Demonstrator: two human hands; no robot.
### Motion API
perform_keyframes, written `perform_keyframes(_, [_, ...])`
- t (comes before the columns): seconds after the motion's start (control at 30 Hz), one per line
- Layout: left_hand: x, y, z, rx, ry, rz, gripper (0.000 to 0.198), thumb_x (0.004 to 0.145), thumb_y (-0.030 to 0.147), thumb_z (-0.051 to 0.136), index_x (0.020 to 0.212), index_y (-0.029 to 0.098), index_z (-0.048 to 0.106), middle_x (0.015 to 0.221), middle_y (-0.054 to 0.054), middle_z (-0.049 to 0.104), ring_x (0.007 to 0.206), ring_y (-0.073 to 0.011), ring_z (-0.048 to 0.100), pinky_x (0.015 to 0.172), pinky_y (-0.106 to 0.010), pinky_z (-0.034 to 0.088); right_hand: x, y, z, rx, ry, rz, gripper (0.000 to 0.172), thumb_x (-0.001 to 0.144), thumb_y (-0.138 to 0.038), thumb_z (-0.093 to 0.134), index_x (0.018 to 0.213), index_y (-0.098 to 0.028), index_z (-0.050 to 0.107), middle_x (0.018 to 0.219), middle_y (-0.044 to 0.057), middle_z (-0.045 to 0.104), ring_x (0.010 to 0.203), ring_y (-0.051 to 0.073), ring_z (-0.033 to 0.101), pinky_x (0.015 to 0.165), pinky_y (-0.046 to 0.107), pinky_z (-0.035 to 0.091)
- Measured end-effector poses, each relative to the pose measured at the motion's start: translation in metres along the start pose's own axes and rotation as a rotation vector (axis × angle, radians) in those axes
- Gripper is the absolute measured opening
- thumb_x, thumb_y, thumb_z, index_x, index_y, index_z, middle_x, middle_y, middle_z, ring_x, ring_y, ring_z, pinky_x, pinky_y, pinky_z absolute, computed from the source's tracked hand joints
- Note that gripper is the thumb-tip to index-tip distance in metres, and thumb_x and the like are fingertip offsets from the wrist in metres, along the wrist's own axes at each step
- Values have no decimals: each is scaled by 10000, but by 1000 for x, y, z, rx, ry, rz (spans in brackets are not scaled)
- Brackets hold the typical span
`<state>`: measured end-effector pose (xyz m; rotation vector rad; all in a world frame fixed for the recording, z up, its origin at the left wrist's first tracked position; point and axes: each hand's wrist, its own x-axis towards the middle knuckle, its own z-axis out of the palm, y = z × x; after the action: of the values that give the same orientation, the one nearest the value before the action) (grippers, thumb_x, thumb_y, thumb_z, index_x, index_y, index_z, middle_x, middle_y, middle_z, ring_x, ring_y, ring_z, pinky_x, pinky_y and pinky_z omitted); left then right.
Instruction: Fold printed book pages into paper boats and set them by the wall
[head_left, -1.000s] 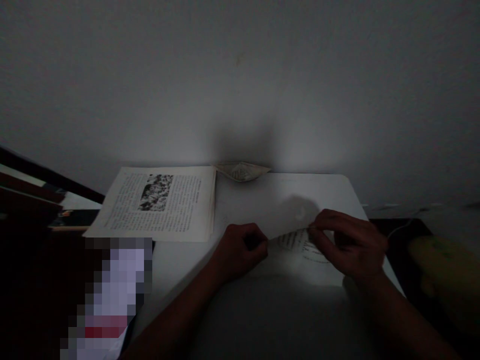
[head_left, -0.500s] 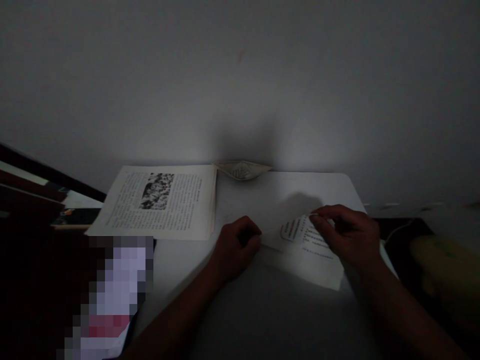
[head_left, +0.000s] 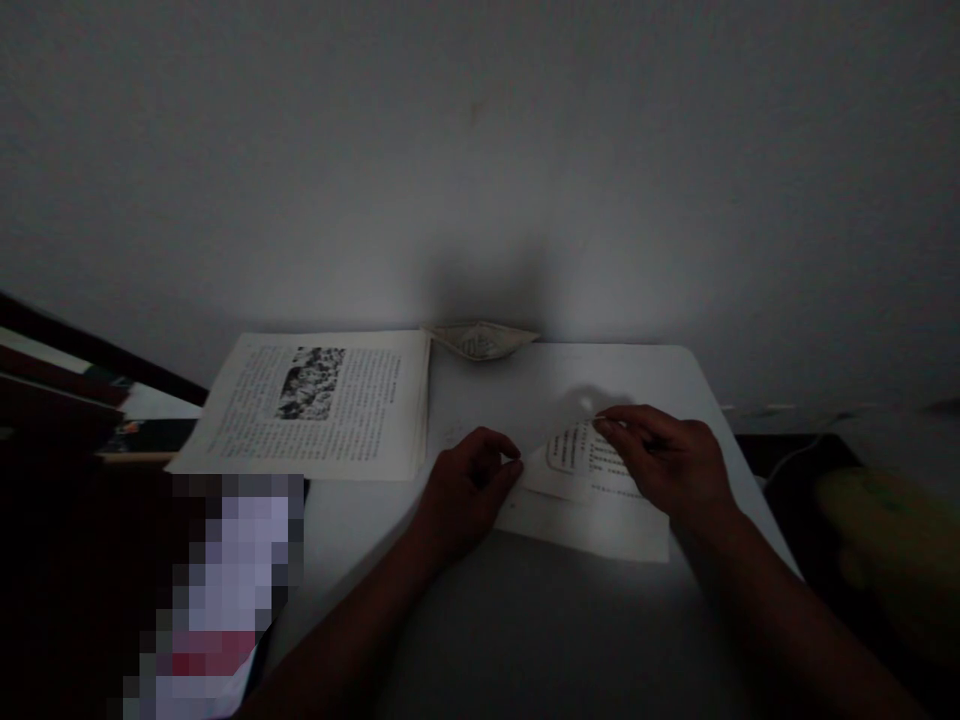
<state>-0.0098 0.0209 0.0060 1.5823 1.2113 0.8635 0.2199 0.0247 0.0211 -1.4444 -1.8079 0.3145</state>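
A printed sheet of paper (head_left: 592,515), partly folded into a slanted upper edge, lies over the white table in front of me. My right hand (head_left: 671,455) pinches its upper corner between thumb and fingers, a little above the tabletop. At the sheet's left corner, the thumb and index finger of my left hand (head_left: 469,490) close on the paper's tip. Behind both hands, a folded paper boat (head_left: 480,341) stands at the table's back edge against the wall.
A stack of printed pages (head_left: 360,425) with a black-and-white picture covers the table's back left. Below it, a pixelated screen (head_left: 232,570) lies along the left edge. The grey wall (head_left: 480,180) rises right behind the table (head_left: 637,375). A yellowish object (head_left: 885,540) sits low at right.
My right hand has moved left and slightly up, bringing the sheet's upper corner closer to my left hand. The sheet's lower edge now lies flatter. The left hand has barely shifted.
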Motion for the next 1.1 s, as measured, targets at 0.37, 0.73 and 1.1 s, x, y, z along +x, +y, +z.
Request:
perform_keyframes(0.37, [-3,1,-7,365,-30,391,288,703,330,692,926,177,592,857,-45,599,817,-177,547,743,-324,463,0,16,5,-62,-106,100,201,836,-367,577,870,-192,670,470,-60,519,394,81,477,436,208,384])
perform_keyframes(0.73, [-2,-4,-1,659,-260,474,592,736,367,667,1255,161,472,1316,-116,492,1202,-271,419,1028,-453,335,5,4,14,-157,-256,-225,294,853,-304,553,1119,-182,586,1089,97,634,1021,224,577,889,389,476])
perform_keyframes(1.1, [0,-9,-9,636,-177,497,437,746,398,657,1103,154,596,1253,-132,551,1167,-275,473,983,-469,399,6,-4,3,-193,-553,-298,440,768,-454,637,1128,-206,598,1128,79,616,1067,236,541,956,430,428])
